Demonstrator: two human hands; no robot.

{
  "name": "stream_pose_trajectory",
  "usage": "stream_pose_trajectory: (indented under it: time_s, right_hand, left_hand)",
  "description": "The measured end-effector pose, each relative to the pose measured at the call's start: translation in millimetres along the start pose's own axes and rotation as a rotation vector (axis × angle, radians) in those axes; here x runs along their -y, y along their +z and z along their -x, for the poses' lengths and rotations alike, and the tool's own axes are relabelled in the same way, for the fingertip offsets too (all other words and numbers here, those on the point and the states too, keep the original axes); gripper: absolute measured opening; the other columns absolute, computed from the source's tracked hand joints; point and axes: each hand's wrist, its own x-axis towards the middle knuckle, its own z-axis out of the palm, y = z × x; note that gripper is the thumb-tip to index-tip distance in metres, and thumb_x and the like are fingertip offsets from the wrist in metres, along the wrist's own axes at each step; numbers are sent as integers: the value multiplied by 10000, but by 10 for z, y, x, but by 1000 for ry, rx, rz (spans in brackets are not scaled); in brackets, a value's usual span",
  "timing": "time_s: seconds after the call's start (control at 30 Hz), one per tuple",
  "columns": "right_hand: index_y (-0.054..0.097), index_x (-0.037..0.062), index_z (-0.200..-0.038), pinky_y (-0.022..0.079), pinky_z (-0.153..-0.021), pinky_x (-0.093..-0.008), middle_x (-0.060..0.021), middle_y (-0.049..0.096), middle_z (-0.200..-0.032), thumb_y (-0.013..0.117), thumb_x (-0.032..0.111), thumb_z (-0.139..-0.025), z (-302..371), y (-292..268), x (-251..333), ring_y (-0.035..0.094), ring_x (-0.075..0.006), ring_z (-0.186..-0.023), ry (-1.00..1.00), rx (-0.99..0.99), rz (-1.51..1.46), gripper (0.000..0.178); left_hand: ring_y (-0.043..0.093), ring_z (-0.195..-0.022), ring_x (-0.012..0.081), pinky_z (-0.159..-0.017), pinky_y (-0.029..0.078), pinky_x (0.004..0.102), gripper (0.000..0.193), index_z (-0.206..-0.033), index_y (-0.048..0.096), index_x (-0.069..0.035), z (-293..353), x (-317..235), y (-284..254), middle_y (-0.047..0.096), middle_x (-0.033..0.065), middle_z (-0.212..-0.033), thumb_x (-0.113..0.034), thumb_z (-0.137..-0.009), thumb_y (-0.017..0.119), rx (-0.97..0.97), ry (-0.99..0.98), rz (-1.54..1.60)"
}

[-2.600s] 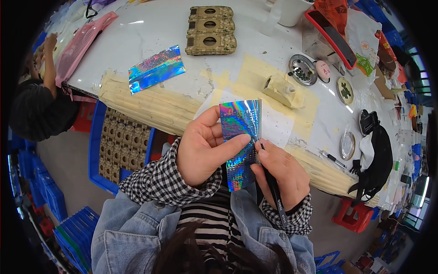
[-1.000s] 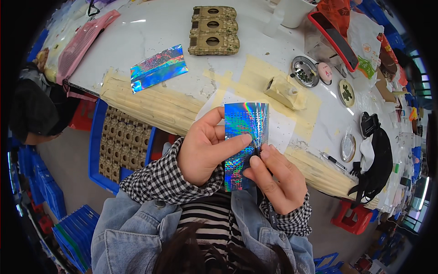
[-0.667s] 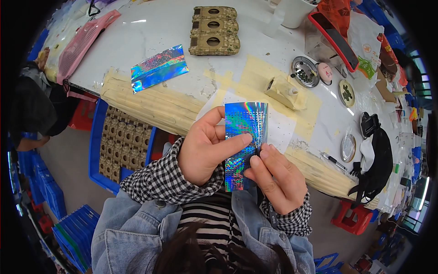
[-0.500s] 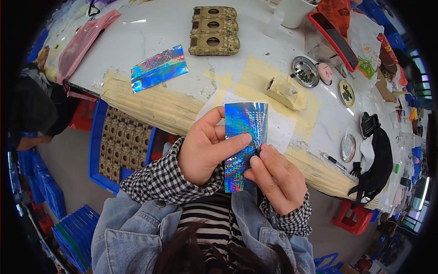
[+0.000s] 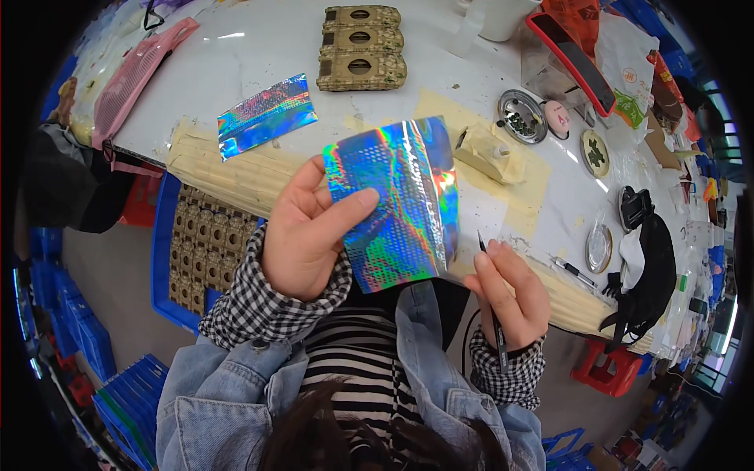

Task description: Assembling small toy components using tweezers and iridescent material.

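Observation:
In front of my chest, my left hand [image 5: 305, 242] holds a shiny blue holographic sheet [image 5: 404, 228] by its left side, thumb on top and fingers behind. Rows of small marks cover the sheet, and a plain glossy strip runs along its right edge. To the right of it, my right hand [image 5: 514, 297] pinches slim black tweezers [image 5: 500, 345], their fine tip pointing up and away from me. The tip stands apart from the sheet. Another holographic sheet [image 5: 267, 118] lies on the white table [image 5: 259, 51], left of three camouflage-patterned housings [image 5: 361, 73] set in a row.
A taped block [image 5: 491, 153], a round metal dish [image 5: 521, 116] of small dark pieces and a lid-like dish [image 5: 594, 153] are at right. Beyond stands a red-cased phone [image 5: 572, 63]. A blue crate [image 5: 162, 259] of camouflage housings sits below left; a red stool [image 5: 605, 369] is at right.
My left hand has moved left and raised the sheet, which now faces up more broadly. My right hand has drawn away to the right, bringing the tweezers into clear sight.

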Motion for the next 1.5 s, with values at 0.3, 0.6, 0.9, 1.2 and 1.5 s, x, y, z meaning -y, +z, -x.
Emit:
stream_pose_trajectory:
  time_s: [0.3,0.6,0.9,1.2,1.5]
  right_hand:
    - [653,14,-948,533,-819,-415,-118,655,-886,755,78,-678,39,197,-168,636,-275,-912,-3,85,108,295]
    - [594,23,-863,462,-923,-465,-134,652,-943,724,36,-688,-118,103,-148,576,-296,-973,76,263,1,219]
    - [598,23,-916,457,-902,-450,-140,671,-936,692,7,-727,-93,-53,-71,577,-298,-969,235,10,-204,211]
    - [612,-1,-1007,531,-801,-391,-146,667,-929,764,103,-708,-324,-31,227,638,-296,-919,-53,-21,-352,351]
    - [639,-38,-960,547,-792,-386,-179,661,-907,752,100,-721,-315,70,233,655,-310,-900,-88,4,-279,298]
  left_hand:
    - [609,-1008,192,-866,506,318,391,-1248,407,19,-42,-44,-77,602,141,-1129,47,-876,525,-44,73,-12]
    - [601,-1020,186,-885,489,315,396,-1256,402,22,-43,-72,-96,603,138,-1130,48,-879,519,-38,69,-30]
    - [611,-997,177,-885,484,303,406,-1261,404,31,6,-33,-58,618,128,-1112,56,-874,522,26,5,-30]
    - [602,-982,137,-868,491,271,369,-1199,481,29,53,101,87,627,104,-1085,54,-845,581,137,-73,-117]
    - [602,-970,123,-845,499,263,414,-1211,421,13,86,105,129,635,102,-1051,57,-836,589,129,-86,-146]
